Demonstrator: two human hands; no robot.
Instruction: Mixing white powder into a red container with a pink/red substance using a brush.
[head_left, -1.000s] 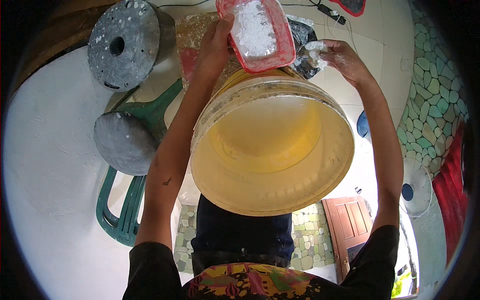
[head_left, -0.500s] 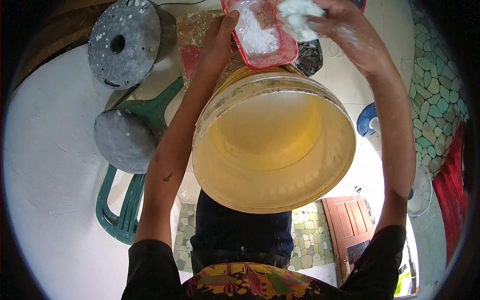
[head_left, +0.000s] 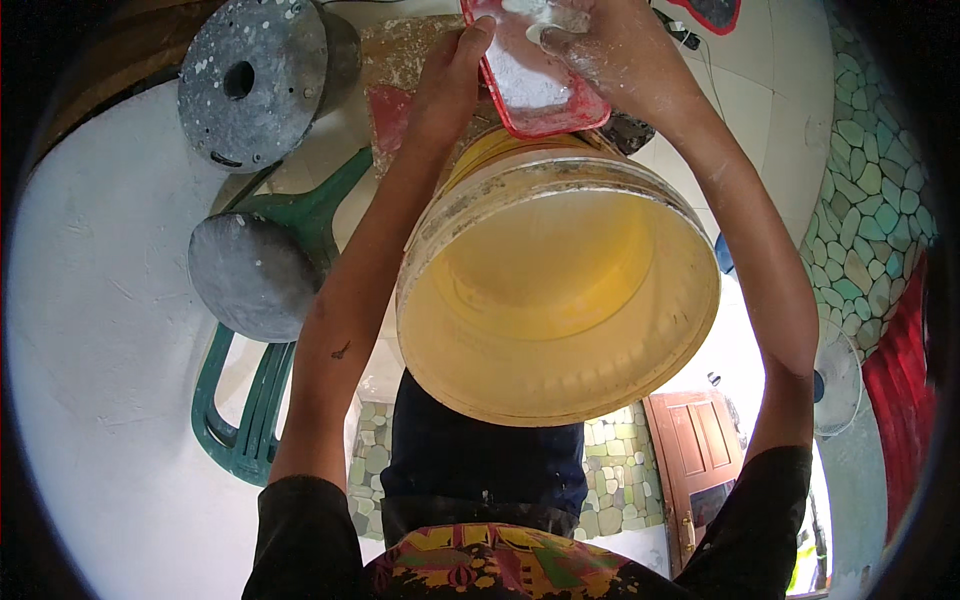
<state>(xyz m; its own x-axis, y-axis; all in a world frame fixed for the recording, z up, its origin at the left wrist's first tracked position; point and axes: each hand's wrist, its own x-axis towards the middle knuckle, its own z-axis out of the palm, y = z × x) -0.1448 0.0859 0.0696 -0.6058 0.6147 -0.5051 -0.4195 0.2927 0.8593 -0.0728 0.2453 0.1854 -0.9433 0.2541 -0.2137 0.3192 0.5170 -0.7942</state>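
Observation:
Beyond a large yellow tub [head_left: 560, 375], lying with its round mouth toward me, is a red plastic tray [head_left: 548, 122]. White powder [head_left: 525, 75] covers its bottom. My left hand [head_left: 452, 82] grips the tray's left edge, thumb over the rim. Inside the tray, my right hand [head_left: 610, 60] has its fingers closed on a soft white wad [head_left: 550, 18], perhaps cloth, pressed down at the powder. Most of the wad is hidden under my fingers, and the top of the picture cuts off the tray's far end. Pale dust coats my right hand.
To the left stand a grey paint-spotted drum [head_left: 245, 125], a round grey bowl-like piece [head_left: 255, 275] and a green plastic chair [head_left: 240, 440]. A stained board [head_left: 395, 45] lies behind my left hand. At far right are a fan [head_left: 838, 380] and red fabric [head_left: 900, 400].
My right hand has moved left and down into the tray with the white wad. The tray, my left hand and the yellow tub have shifted slightly right in view.

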